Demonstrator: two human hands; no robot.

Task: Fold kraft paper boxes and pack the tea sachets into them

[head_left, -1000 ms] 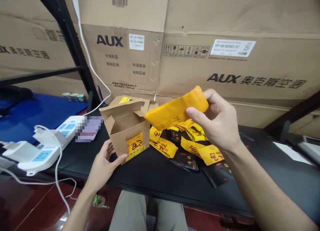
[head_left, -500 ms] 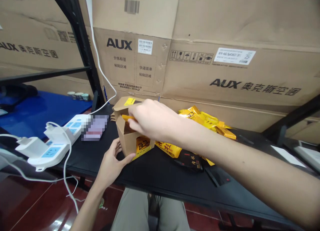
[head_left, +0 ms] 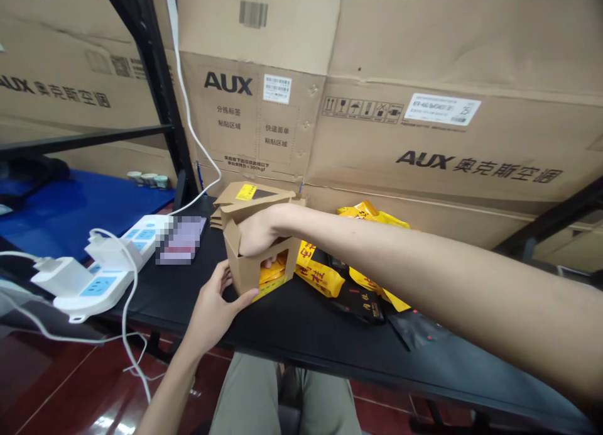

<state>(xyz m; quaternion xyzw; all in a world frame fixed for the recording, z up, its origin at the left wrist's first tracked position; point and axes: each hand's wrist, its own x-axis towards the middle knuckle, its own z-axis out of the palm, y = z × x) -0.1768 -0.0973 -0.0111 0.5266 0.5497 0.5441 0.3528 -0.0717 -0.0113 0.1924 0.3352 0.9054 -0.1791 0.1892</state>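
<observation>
Small kraft carton [head_left: 245, 275] stands open-topped on the black table [head_left: 306, 341], left of the middle and nearer the front edge than the back. Flaps are up, and the front has a cut-out window.

Left hand [head_left: 211, 309]: clasps the carton's lower left front corner, thumb on the front face below the window, fingers round the left side. Right hand [head_left: 257, 231]: inside the carton through the top; a fingertip or two show in the window, near a yellow packet [head_left: 273, 273]. Cannot tell whether those fingers pinch anything; the walls hide them.

Loose yellow packets [head_left: 323, 279] and black packets [head_left: 360, 304] lie right of the carton, scattered from mid-table towards the back edge. Flat cartons [head_left: 230, 193] are piled behind it.

Handling, my judgement: carton light, thin board, stiff along folded corners but weak at the window and flaps; likely to skid or tip if pushed from above. Best hold is low on a corner or across two opposite sides, clear of the window. Packets look light and soft, their glossy film probably slippery; a flat pinch near one end seems surest, without squeezing the filled middle.
</observation>
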